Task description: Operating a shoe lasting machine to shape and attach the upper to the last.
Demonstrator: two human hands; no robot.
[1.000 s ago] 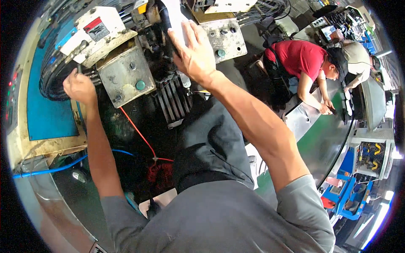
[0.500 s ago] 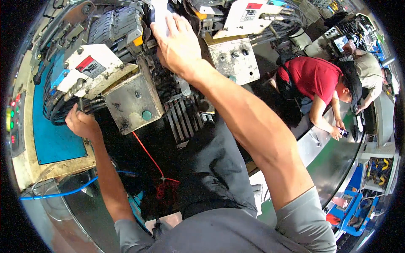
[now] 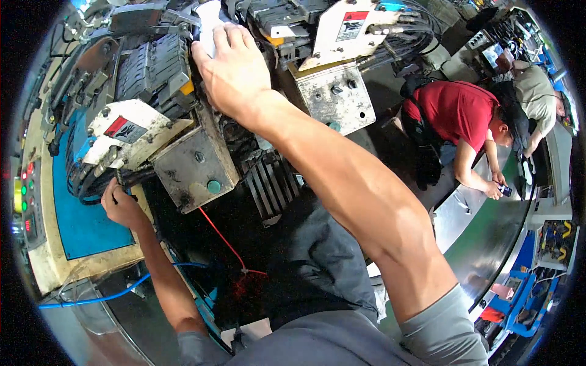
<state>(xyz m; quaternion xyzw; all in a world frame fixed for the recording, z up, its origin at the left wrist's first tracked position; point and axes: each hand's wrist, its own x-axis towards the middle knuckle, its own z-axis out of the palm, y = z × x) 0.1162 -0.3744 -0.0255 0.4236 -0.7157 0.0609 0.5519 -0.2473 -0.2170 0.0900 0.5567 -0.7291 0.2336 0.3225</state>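
One white piece [image 3: 209, 24] between right fingers [image 3: 234, 38]

Grey short-sleeved shirt [image 3: 317, 341], plain sleeves [image 3: 439, 320], dark creased trousers [image 3: 326, 262], bare forearms [image 3: 329, 158].

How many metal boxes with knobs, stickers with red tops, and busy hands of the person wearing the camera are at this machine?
Metal boxes: 2 (left box, right box)
Red-topped stickers: 2 (left sticker, right sticker)
Wearer's hands: 2 (left hand, right hand)
Total: 6
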